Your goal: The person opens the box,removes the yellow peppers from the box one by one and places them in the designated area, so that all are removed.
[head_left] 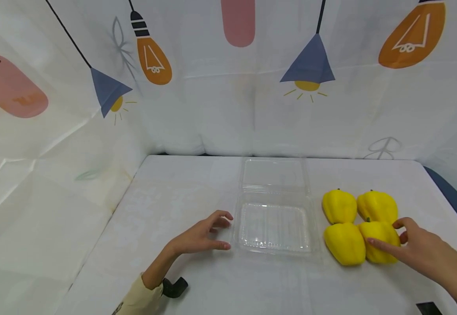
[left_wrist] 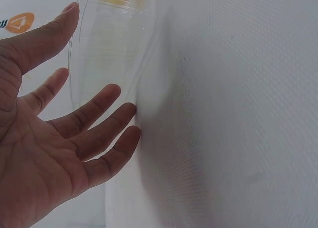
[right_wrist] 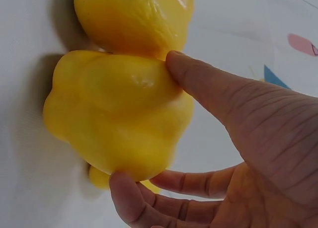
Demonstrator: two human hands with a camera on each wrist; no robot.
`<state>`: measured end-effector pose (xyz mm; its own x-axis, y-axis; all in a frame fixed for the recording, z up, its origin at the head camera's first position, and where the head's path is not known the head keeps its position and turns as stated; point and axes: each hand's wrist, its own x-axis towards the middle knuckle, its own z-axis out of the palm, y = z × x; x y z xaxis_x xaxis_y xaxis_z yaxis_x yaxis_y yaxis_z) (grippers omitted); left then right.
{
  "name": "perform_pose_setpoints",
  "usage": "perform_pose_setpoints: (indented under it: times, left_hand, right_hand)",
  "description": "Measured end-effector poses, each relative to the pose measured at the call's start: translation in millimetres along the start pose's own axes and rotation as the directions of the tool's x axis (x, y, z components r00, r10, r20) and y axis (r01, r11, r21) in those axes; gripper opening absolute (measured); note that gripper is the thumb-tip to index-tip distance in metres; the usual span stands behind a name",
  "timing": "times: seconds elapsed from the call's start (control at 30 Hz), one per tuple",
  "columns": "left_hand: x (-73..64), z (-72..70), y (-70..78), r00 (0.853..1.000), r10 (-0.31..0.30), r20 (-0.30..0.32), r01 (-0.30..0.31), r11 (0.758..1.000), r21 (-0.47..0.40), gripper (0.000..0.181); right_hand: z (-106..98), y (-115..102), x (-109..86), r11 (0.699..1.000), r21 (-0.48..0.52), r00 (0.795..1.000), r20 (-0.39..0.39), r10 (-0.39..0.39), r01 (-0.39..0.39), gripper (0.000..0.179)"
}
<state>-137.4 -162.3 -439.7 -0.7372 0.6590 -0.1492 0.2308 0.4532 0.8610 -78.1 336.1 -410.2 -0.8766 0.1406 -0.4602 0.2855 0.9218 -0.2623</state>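
Note:
My right hand (head_left: 429, 253) has its thumb and fingers around the front right yellow bell pepper (head_left: 379, 238). In the right wrist view the thumb touches one side of this pepper (right_wrist: 119, 114) and the fingertips reach the opposite side. Three more yellow bell peppers sit close by: one at front left (head_left: 344, 245), one at back left (head_left: 339, 206) and one at back right (head_left: 378, 205). Beside the left edge of a clear plastic clamshell container (head_left: 273, 225), my left hand (head_left: 201, 236) holds nothing, its fingers spread and slightly bent. The container's lid (head_left: 273, 173) lies folded back.
A white-covered table (head_left: 181, 188) carries everything. Behind it hangs a pale curtain (head_left: 212, 109) printed with lamps and bulbs. Dark bands show at the left wrist (head_left: 175, 287) and near the right forearm. Something dark blue (head_left: 453, 192) stands past the table's right edge.

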Motion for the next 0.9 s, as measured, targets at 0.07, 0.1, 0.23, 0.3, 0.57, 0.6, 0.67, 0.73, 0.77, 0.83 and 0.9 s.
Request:
perform_pose_setpoints:
  times: [0.07,0.1,0.23,0.3,0.57,0.6,0.67,0.73,0.77,0.83,0.9]
  left_hand:
    - [1.0,0.4,-3.8,1.0,-0.001,-0.001,0.001,1.0,0.009,0.068]
    - [1.3,0.3,-4.9,1.0,0.0,-0.001,0.0,1.0,0.013,0.067]
    - [1.6,-1.0,-6.1,1.0,0.017,-0.001,-0.017,0.999,0.028,0.067]
    - [1.6,-1.2,-6.4,1.0,0.026,-0.002,-0.026,0.999,0.038,0.067]
    - [0.5,-0.8,-5.9,0.999,0.04,-0.008,-0.04,0.998,0.058,0.071]
    - [0.4,-0.8,-5.7,0.999,0.043,-0.007,-0.043,0.997,0.061,0.071]
    - [0.2,-0.8,-4.9,0.999,0.047,-0.007,-0.046,0.997,0.06,0.07]
    - [-0.2,-0.6,-4.0,0.999,0.051,-0.008,-0.05,0.997,0.057,0.068]
    - [-0.7,-0.2,-3.6,0.999,0.048,-0.007,-0.047,0.998,0.05,0.067]
    - [-2.0,0.7,-3.1,0.999,0.038,-0.005,-0.038,0.999,0.034,0.066]
    - [-3.5,1.9,-3.0,1.0,0.028,0.0,-0.028,0.999,0.021,0.064]
  right_hand:
    - [0.3,0.5,-0.6,1.0,-0.003,1.0,0.003,0.003,-0.003,0.102]
    - [0.6,0.7,-0.9,1.0,-0.005,1.0,0.003,0.004,-0.004,0.102]
    - [1.3,1.5,-1.0,1.0,-0.01,1.0,-0.002,0.003,-0.003,0.101]
    - [1.3,2.0,-1.1,1.0,-0.008,1.0,-0.001,0.005,-0.005,0.102]
    - [-5.2,6.6,-2.6,1.0,-0.014,1.0,-0.019,0.024,-0.024,0.103]
    - [-6.7,7.8,-2.5,1.0,-0.015,0.999,-0.025,0.027,-0.028,0.103]
    - [-9.9,10.3,-1.3,0.999,-0.011,0.998,-0.043,0.034,-0.034,0.104]
    - [-13.1,13.3,0.7,0.999,-0.01,0.997,-0.071,0.036,-0.037,0.104]
    - [-14.6,15.0,2.3,0.999,-0.011,0.995,-0.095,0.031,-0.032,0.104]
    - [-16.5,18.5,6.2,1.0,-0.008,0.989,-0.148,0.004,-0.006,0.104]
    - [-17.3,22.1,10.5,1.0,-0.017,0.975,-0.219,-0.028,0.025,0.103]
